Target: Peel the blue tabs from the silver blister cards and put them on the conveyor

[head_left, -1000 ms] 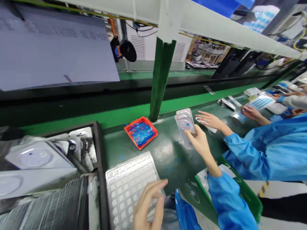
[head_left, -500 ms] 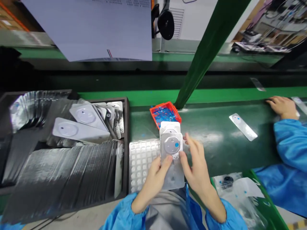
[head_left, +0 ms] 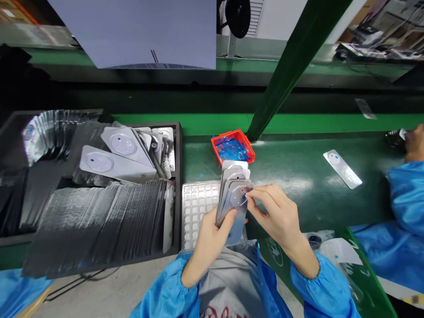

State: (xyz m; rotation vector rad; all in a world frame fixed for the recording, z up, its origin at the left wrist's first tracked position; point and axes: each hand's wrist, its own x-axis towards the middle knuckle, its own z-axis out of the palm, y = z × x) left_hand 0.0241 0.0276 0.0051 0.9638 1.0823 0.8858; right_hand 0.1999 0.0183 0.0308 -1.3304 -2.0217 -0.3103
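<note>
The plates [head_left: 236,198] you hold look like smooth, silvery metal, with glossy clear plastic domes over their upper parts. Near them, the dimpled tray [head_left: 198,201] is shiny, see-through plastic, and the red tray [head_left: 251,154] beyond is smooth plastic. At left, your black tray [head_left: 178,176] looks matt, while the loose plates [head_left: 115,170] inside gleam. The green bench top [head_left: 288,176] is smooth, with a soft sheen. Your blue sleeves [head_left: 165,293] look slick and crinkled, your grey shirt [head_left: 228,276] is matt cloth, and the far sheet [head_left: 142,35] is smooth, matt paper.

Unreadable red script [head_left: 225,312] on shirt [head_left: 228,280]; white emblem [head_left: 274,251] on bin [head_left: 371,279]
</note>
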